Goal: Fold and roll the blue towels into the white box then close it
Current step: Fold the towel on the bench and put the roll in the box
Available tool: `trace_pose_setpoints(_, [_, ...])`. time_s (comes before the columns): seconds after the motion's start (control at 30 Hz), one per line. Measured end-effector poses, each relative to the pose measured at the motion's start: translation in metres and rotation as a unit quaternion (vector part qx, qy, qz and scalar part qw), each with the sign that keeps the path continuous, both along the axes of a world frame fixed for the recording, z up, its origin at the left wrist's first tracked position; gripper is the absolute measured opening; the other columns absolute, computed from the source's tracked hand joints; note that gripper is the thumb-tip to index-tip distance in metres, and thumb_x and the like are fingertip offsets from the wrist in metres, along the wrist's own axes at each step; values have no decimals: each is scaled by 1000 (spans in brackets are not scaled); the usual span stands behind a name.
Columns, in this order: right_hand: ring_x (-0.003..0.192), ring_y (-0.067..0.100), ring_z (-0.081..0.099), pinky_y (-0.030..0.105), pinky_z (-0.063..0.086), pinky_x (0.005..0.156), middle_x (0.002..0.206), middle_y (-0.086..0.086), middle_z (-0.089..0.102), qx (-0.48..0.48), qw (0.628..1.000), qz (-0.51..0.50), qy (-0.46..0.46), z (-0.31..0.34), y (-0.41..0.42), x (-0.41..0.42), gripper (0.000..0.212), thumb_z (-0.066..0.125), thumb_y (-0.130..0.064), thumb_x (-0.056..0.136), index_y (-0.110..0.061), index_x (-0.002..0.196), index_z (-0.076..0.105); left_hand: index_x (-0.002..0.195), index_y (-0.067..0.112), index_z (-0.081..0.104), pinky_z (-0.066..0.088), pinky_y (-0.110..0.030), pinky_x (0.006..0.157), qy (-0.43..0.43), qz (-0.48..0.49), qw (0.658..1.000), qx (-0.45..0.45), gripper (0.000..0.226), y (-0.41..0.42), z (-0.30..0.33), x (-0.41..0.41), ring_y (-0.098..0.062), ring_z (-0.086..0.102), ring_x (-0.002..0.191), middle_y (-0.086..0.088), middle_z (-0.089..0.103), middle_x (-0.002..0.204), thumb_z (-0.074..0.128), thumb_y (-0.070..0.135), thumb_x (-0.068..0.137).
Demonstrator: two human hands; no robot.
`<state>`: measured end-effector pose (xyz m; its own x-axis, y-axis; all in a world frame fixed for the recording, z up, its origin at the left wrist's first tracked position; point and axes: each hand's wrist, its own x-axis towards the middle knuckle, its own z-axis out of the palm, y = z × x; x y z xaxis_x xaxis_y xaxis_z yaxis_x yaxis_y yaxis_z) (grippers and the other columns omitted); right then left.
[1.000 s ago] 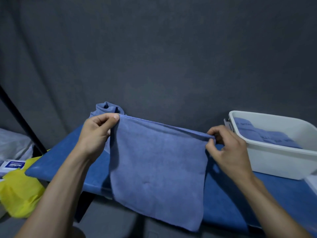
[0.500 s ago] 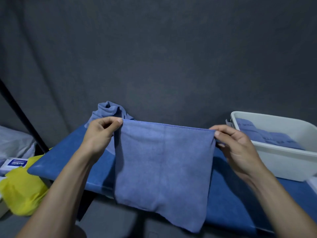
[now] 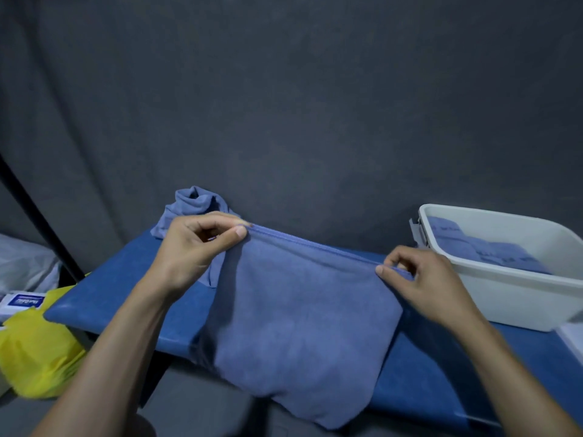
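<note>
- My left hand (image 3: pixel 192 247) pinches the top left corner of a blue towel (image 3: pixel 299 316) between thumb and curled fingers (image 3: pixel 241 231).
- My right hand (image 3: pixel 422 285) pinches the top right corner the same way, so the top hem runs taut between my two hands.
- Below my fingers the towel hangs down, drapes over the blue bench (image 3: pixel 120 294) and spills past its near edge.
- Behind my left hand a crumpled towel (image 3: pixel 192 206) waits against the dark backdrop.
- Just beyond my right hand sits the white box (image 3: pixel 511 298), open, with folded blue towels (image 3: pixel 485 250) already inside. I can't make out its lid for certain.
- Far off my left hand, beside the bench, lie a yellow bag (image 3: pixel 34 351) and a small white packet (image 3: pixel 22 302).
- Risk, as I judge it: the hanging lower edge could drag off the bench and skew the fold if I lower the hem unevenly.
- A light pinch may also let a corner slip, so the layers would no longer line up.
</note>
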<state>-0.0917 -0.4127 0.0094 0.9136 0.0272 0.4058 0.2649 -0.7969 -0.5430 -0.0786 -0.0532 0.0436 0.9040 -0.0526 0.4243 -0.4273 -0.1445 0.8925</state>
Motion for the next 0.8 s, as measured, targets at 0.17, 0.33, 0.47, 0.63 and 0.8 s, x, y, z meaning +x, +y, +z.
trace_pose_setpoints(0.17, [74,21,60,32,43,63,64,-9,59,-100,984,-127,77,-6,11,6,18,70,-32,85,-27,73,58,86,13,79,57,-35,73,-34,22,997,72,9,-20,-2,-4,-16,69,74,-9,77,80,81,18,78])
trace_pose_setpoints(0.33, [111,18,60,35,47,94,115,-8,63,-46,999,-20,22,-10,32,9,21,68,-31,91,-28,112,65,91,25,75,57,-19,77,-85,-9,985,147,12,-45,-10,-6,-5,73,78,9,77,85,83,24,82])
trace_pose_setpoints(0.47, [116,1,62,26,46,100,117,-14,70,165,960,216,67,8,78,-4,30,70,-37,93,-26,121,66,101,20,73,59,-26,83,-119,-74,975,174,15,-62,-11,-11,-9,74,87,12,77,92,77,12,89])
trace_pose_setpoints(0.63, [69,4,56,25,44,66,74,-12,65,221,947,233,7,13,90,-1,10,73,-17,93,-16,83,70,108,20,63,57,-35,79,-72,-105,987,100,21,-71,-13,-9,-18,69,85,0,71,97,75,21,91])
trace_pose_setpoints(0.8, [80,6,63,24,49,74,83,-6,70,265,941,193,-82,26,82,1,13,66,-2,94,-15,92,70,98,21,68,53,-50,75,-2,-138,972,188,11,-58,-22,-4,-33,64,80,-4,71,90,71,31,93])
